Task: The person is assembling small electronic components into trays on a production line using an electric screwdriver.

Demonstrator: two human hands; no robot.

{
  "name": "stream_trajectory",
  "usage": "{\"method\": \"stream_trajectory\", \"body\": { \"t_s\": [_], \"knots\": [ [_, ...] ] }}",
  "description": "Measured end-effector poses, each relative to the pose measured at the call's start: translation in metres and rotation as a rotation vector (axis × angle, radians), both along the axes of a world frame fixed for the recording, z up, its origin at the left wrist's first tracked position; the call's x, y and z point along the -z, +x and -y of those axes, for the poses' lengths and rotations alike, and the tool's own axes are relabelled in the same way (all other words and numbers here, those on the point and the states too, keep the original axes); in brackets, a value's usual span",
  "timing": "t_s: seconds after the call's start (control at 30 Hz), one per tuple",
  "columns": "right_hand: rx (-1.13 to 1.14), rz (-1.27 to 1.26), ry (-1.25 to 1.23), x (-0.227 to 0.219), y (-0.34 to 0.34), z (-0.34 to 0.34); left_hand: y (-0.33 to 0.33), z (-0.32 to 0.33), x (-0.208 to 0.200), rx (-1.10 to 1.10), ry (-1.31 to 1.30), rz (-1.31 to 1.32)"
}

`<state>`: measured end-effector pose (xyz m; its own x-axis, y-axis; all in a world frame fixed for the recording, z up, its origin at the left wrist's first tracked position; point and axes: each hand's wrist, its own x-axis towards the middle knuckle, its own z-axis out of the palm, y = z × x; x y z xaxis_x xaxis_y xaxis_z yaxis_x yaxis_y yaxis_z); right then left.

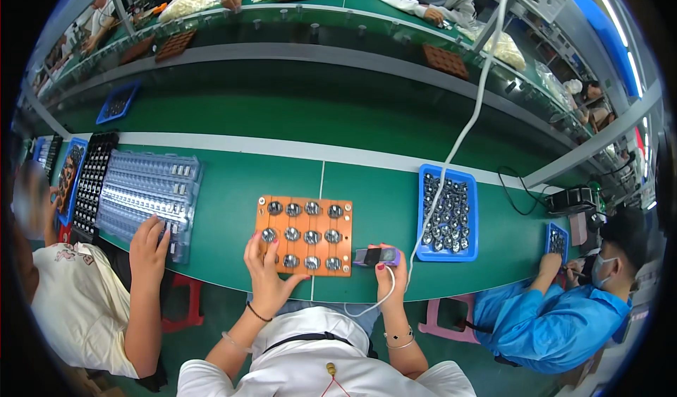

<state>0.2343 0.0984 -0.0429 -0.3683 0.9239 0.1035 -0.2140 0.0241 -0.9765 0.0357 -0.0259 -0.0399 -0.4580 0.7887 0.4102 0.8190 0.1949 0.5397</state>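
An orange fixture board [301,226] lies on the green bench in front of me, with rows of round, shiny metal-and-black parts seated in it. My left hand [266,277] rests over its lower left corner, fingers stretched and thumb spread along the near edge. Its fingertips are close to a round part [269,235] at the left of the middle row; whether they touch it I cannot tell. Just off the board's right edge, my right hand [392,278] is closed round a small purple-and-black handheld device [376,257] with a thin white cable.
A blue tray [474,217] of similar parts stands to the right, a white cable [465,129] hanging across it. At left are a clear plastic tray [148,192] and a co-worker's hand [149,238]. Another co-worker [564,312] sits at right. A shelf rail [317,55] spans the far side.
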Motion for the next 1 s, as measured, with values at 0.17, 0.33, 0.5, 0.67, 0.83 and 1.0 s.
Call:
{"method": "stream_trajectory", "body": {
  "t_s": [0.17, 0.33, 0.5, 0.67, 0.83, 1.0],
  "knots": [
    [0.319, 0.141, 0.044, 0.011, 0.012, -0.005, -0.031, -0.06, -0.001, 0.007, 0.089, -0.003],
    [0.804, -0.108, 0.001, 0.017, 0.028, -0.007, -0.06, -0.127, -0.003, 0.023, 0.091, -0.055],
    [0.917, -0.132, -0.152, 0.002, 0.056, -0.023, -0.076, -0.183, -0.01, 0.005, 0.116, -0.07],
    [0.907, -0.049, -0.161, 0.005, 0.075, -0.04, -0.095, -0.243, -0.002, -0.012, 0.081, -0.056],
    [0.935, -0.147, -0.141, 0.005, 0.079, -0.044, -0.111, -0.28, 0.004, -0.06, 0.079, -0.14],
    [0.986, -0.131, -0.138, 0.004, 0.078, -0.043, -0.069, -0.285, -0.012, 0.151, 0.176, -0.296]
  ]
}}
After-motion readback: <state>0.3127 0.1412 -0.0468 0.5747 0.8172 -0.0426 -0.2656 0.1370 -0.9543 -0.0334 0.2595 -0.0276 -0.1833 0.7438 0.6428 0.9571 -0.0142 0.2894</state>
